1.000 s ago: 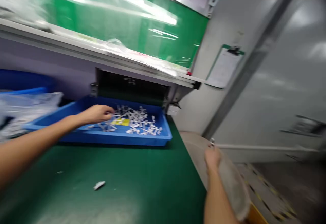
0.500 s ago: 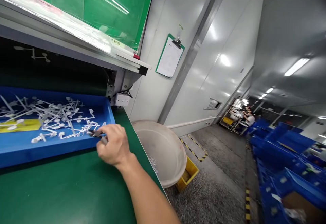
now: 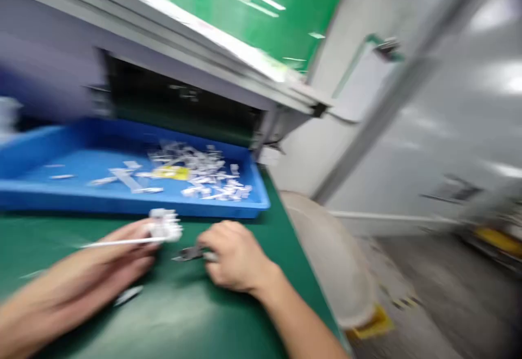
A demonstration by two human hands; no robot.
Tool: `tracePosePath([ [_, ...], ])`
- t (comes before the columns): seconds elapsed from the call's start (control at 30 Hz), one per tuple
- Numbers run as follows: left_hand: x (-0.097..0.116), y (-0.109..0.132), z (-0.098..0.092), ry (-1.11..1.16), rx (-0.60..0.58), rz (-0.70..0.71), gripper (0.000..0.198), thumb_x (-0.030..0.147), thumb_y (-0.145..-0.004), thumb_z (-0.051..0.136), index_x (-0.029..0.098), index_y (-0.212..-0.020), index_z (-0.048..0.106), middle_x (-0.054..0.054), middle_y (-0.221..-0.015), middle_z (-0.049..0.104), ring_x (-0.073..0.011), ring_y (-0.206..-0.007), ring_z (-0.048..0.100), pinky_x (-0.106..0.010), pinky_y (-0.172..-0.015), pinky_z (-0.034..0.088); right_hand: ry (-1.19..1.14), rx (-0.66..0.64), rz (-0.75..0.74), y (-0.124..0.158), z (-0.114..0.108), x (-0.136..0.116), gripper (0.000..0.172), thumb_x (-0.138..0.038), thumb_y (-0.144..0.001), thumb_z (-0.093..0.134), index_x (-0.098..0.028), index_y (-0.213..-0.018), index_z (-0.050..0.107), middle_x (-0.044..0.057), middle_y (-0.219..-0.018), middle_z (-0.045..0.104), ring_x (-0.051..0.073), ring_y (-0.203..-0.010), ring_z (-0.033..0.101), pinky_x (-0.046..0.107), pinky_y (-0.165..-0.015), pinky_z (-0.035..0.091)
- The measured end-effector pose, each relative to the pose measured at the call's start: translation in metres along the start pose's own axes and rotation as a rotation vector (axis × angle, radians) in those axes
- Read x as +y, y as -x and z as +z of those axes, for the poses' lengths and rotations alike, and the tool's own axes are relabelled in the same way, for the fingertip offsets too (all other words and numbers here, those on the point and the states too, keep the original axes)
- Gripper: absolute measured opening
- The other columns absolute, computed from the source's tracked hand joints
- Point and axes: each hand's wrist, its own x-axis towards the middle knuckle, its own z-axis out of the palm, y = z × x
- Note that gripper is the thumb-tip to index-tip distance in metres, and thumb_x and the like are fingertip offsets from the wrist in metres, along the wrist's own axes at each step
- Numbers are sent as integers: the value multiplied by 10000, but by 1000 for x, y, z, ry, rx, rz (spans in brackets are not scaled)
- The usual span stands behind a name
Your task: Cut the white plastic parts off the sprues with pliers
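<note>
The whole picture is smeared by motion. My left hand (image 3: pixel 122 255) is over the green table (image 3: pixel 163 315) and holds a white plastic sprue piece (image 3: pixel 163 227) with a thin stem. My right hand (image 3: pixel 234 255) is beside it, closed on a small dark cutting tool (image 3: pixel 190 253) whose tip points left toward the white piece. Behind both hands stands a blue tray (image 3: pixel 122 204) with several white plastic pieces (image 3: pixel 204 177) and a yellow label (image 3: pixel 171 172).
A beige round tub (image 3: pixel 338 261) sits off the table's right edge above a yellow box (image 3: pixel 373 323). A grey shelf edge (image 3: pixel 183 38) with a green panel overhangs the tray. A small white part (image 3: pixel 128 295) lies on the table. Grey floor lies to the right.
The view swung back left. My right hand moved from the tray's front edge down onto the table with the tool. My left hand came into view holding a white piece.
</note>
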Motion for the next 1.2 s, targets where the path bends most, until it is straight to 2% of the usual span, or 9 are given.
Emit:
tracePosePath([
  [0.03, 4, 11, -20, 136, -41, -141, 333, 482, -621, 767, 340, -919, 725, 34, -812, 670, -158, -758, 612, -287, -662, 464, -48, 14, -9, 0, 1, 0, 221, -140, -739, 607, -231, -940, 589, -8, -912, 631, 172, -867, 556, 291, -794, 437],
  [0.1, 8, 24, -37, 470, -132, -375, 380, 372, -632, 835, 249, -971, 719, -17, -879, 668, -118, -742, 603, -238, -669, 480, -131, 31, -25, -2, 9, 6, 228, -62, -740, 527, -205, -913, 568, 32, -872, 603, 198, -811, 535, 329, -721, 424],
  [0.17, 3, 22, -38, 719, -157, -432, 360, 311, -659, 847, 167, -956, 703, -36, -832, 644, -91, -704, 589, -207, -664, 489, -111, 21, 66, -6, 21, 16, 223, -93, -783, 501, -232, -950, 554, 27, -896, 594, 207, -824, 537, 348, -735, 425],
  [0.23, -3, 16, -36, 805, -168, -429, 331, 267, -673, 844, 127, -930, 691, -37, -794, 633, -85, -674, 592, -195, -637, 494, -96, 19, 95, -7, 32, 22, 223, -147, -830, 483, -251, -1021, 534, 34, -946, 599, 216, -864, 552, 348, -733, 440],
  [0.43, -2, 22, -32, 860, -219, -421, 316, 244, -665, 848, 100, -875, 660, -39, -780, 638, -73, -634, 602, -159, -568, 470, -36, 52, 75, -2, 43, 20, 268, -197, -854, 446, -262, -1106, 510, 57, -1015, 623, 238, -923, 596, 362, -762, 482],
  [0.6, -5, 26, -30, 832, -240, -437, 336, 256, -654, 851, 100, -874, 651, -51, -775, 658, -86, -633, 619, -156, -540, 457, -69, 102, 20, -3, 48, 20, 233, -301, -894, 473, -275, -1122, 517, 44, -1056, 633, 234, -941, 609, 327, -710, 509],
  [0.9, -11, 24, -25, 836, -245, -444, 383, 274, -609, 877, 95, -866, 656, -63, -781, 666, -100, -642, 627, -177, -551, 456, -11, 166, -80, -3, 58, 27, 254, -325, -913, 488, -261, -1158, 505, 52, -1025, 633, 232, -894, 608, 349, -725, 500],
  [1.2, -19, 23, -27, 833, -310, -443, 397, 294, -621, 876, 101, -897, 665, -60, -787, 663, -86, -633, 613, -188, -598, 464, -55, 138, -94, -4, 52, 22, 200, -306, -922, 490, -268, -1116, 524, 41, -910, 637, 209, -790, 622, 311, -661, 503],
])
